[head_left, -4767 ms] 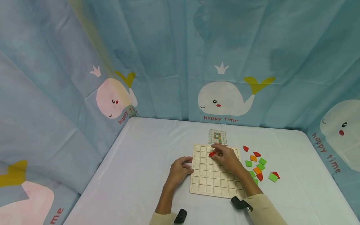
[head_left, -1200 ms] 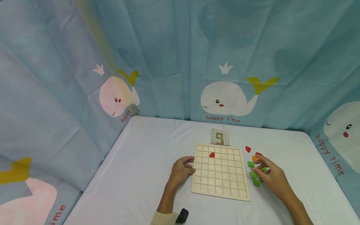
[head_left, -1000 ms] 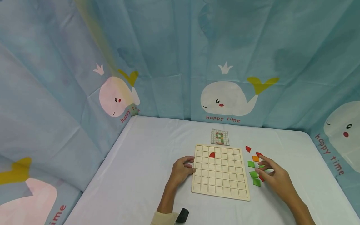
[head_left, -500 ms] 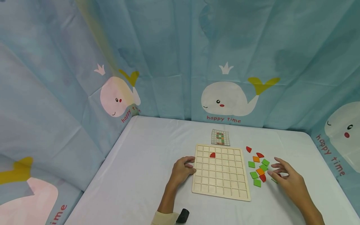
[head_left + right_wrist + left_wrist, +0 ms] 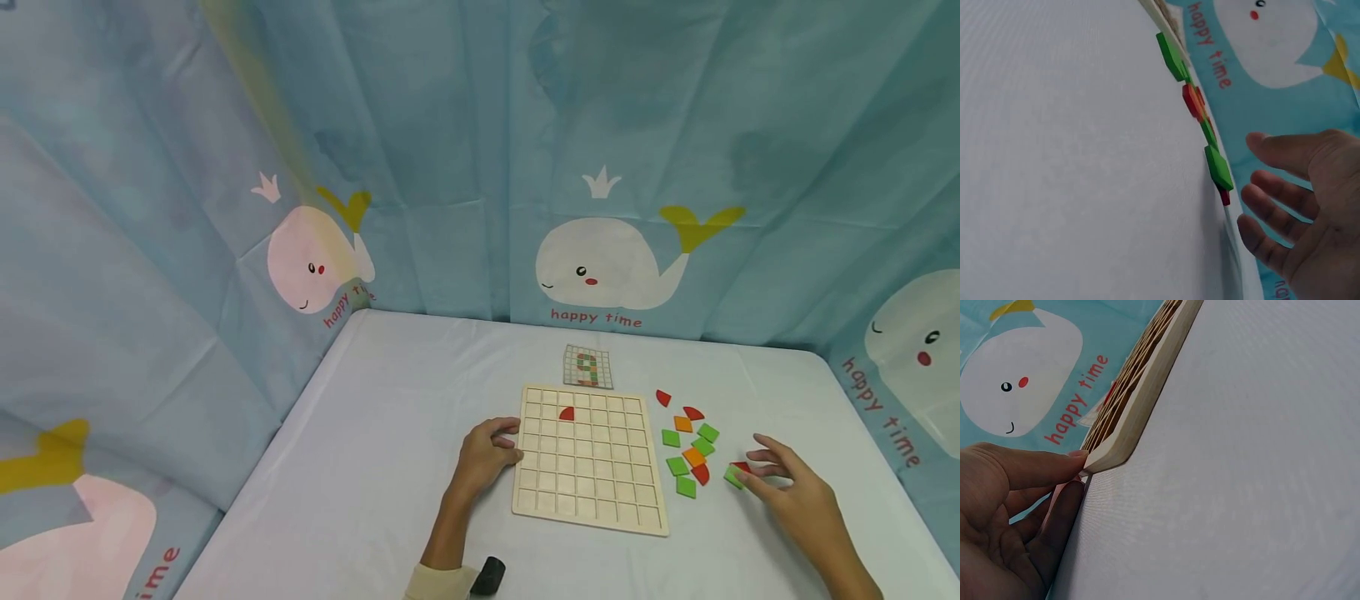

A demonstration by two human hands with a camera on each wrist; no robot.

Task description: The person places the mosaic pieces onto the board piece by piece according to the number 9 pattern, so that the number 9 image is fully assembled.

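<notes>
A pale wooden grid board lies on the white table, with a red quarter-circle tile in one of its upper cells. My left hand rests against the board's left edge, thumb and fingertips touching it; the left wrist view shows the thumb at its corner. At the far right my right hand hovers with fingers apart, thumb tip overlapping a green square tile. A red tile pokes out from behind that square. In the right wrist view nothing sits between the fingers.
Between board and right hand several loose tiles are scattered: green squares, orange squares and red quarter-circles. A small pattern card lies behind the board. Blue whale-print cloth hangs around the table.
My right hand has let go of the red quarter-circle on the board, moved right over the loose tiles, and reached the outlying green and red pair. My left hand stays at the board's edge.
</notes>
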